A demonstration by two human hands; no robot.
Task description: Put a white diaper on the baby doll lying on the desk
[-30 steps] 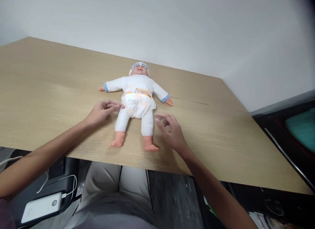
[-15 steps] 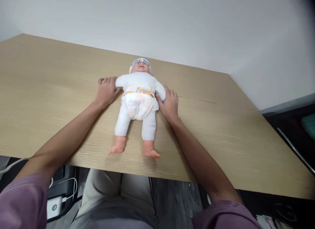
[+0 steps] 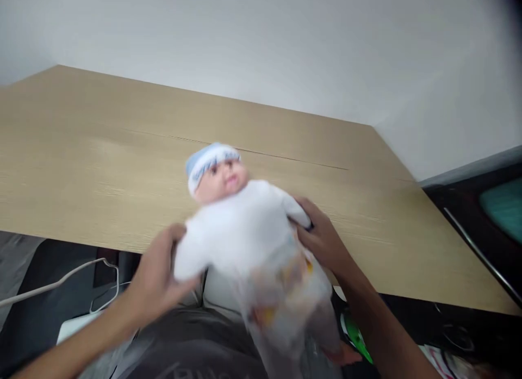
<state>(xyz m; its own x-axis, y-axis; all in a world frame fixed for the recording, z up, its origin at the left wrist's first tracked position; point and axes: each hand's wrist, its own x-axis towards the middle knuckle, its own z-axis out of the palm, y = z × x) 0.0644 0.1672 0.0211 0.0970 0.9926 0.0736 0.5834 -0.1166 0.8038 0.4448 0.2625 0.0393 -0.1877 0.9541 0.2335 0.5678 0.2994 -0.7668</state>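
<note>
ok so the doll just came up off the tabletop, lower centre of frame, left hand and right hand each clamped round 1 arm, so they're probably taking its weight

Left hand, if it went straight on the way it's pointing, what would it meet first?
The doll's arm, which the left hand holds. Past that, probably the doll's chest, though blur leaves the depth unclear.
</note>
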